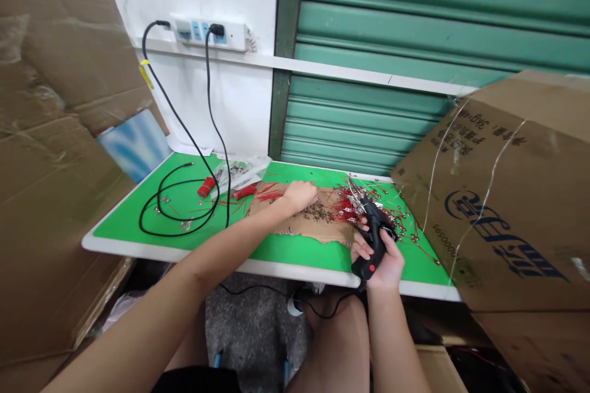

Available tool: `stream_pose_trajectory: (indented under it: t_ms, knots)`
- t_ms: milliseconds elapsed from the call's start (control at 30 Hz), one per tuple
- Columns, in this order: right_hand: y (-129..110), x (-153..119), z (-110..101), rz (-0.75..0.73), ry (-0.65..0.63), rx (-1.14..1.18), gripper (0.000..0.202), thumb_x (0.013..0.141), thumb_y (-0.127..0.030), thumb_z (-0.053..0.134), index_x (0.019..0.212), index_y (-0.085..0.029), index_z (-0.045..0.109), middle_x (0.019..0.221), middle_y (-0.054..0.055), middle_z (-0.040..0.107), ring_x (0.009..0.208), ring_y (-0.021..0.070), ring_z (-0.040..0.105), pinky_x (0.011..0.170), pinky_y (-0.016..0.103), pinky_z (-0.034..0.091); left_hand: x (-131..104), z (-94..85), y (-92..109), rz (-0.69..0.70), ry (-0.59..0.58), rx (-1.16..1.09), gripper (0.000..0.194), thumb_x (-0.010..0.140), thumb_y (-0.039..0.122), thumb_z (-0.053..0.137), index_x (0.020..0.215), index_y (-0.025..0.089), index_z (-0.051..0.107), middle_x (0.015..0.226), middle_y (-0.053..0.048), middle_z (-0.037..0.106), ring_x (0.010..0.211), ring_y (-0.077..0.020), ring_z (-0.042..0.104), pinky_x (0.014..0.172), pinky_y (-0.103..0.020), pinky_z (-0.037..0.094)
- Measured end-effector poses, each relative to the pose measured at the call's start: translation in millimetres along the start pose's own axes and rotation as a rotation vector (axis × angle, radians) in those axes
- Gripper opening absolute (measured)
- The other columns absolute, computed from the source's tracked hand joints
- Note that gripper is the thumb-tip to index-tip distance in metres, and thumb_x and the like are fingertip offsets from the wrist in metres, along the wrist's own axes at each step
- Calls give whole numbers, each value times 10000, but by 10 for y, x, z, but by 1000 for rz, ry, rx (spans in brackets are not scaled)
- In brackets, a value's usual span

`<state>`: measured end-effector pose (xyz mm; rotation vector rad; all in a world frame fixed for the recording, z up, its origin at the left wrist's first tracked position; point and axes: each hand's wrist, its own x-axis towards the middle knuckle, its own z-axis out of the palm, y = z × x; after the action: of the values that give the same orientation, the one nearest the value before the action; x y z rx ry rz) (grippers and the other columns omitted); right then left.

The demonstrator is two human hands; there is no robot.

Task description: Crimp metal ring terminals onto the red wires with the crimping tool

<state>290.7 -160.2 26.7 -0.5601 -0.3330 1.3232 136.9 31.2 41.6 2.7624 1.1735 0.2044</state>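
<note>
My right hand (387, 264) is wrapped around the handle of a black soldering gun (377, 236), its metal tip pointing up and away over a heap of red wires with small metal parts (348, 202). My left hand (302, 195) is closed with the fingers curled down over a piece of cardboard (322, 233). Whatever it may pinch is hidden beneath the fingers. Small dark bits (316, 214) are scattered on the cardboard just right of that hand. More red wires (271, 193) lie to its left.
On the green table (179, 245) lie a coiled black cable (142, 221), a clear plastic bag (244, 172) and a red wire bundle (206, 186). Large cardboard boxes stand left (59, 135) and right (507, 196). A power strip (235, 35) is on the wall beside a green shutter (369, 67).
</note>
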Motion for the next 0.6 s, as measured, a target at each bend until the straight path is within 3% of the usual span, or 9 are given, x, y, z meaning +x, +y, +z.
stream_pose_trajectory:
  t_ms: [300,600]
  knots:
    - [-1,28,-64,9,-29,38,312,827,-218,721,1118,-213,609,826,-17,596,494,63,408,407,156,472,-83,-157,-20,86,1,56,317,968,303,527,1113,158,769,1212,-173,730,1077,-314,723,853,-350,561]
    - [5,62,-125,36,-31,52,316,829,-215,719,1128,-201,618,836,-9,614,497,61,436,407,153,481,-60,-17,15,-2,-18,64,306,990,333,550,1037,132,775,1050,-187,751,984,-294,743,833,-342,564]
